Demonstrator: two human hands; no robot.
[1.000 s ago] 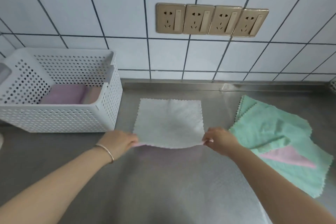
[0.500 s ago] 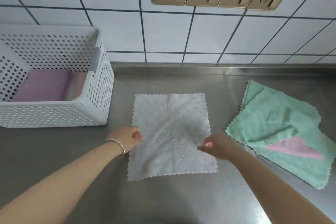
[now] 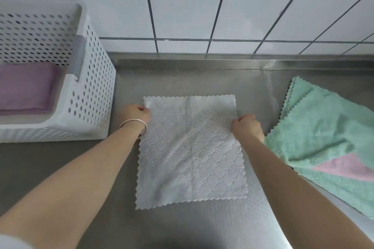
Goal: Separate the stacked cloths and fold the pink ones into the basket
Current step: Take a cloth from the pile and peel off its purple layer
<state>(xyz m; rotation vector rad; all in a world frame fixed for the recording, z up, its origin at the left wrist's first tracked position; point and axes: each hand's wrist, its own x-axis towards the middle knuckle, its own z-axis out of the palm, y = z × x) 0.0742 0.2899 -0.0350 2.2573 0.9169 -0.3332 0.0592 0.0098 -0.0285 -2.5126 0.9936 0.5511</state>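
A pale cloth (image 3: pixel 192 151) with a diamond pattern and scalloped edges lies flat on the steel counter (image 3: pixel 202 226). My left hand (image 3: pixel 137 114), with a bracelet on the wrist, pinches its left edge near the far corner, where a bit of cloth is lifted. With curled fingers, my right hand (image 3: pixel 247 126) grips the right edge a little below the far corner. The white perforated basket (image 3: pixel 91 95) stands at the left and holds a folded pink cloth (image 3: pixel 26 87). At the right lie green cloths (image 3: pixel 315 125), and a pink cloth's corner (image 3: pixel 348 166) shows between them.
The tiled wall (image 3: pixel 192 10) runs along the back of the counter, behind a raised steel lip. The basket sits close to the pale cloth's left side, and the green pile nearly touches my right wrist.
The cloth, first held up by its near edge, now lies spread flat. Both hands have slid along its side edges toward the far corners. The camera has tilted further down.
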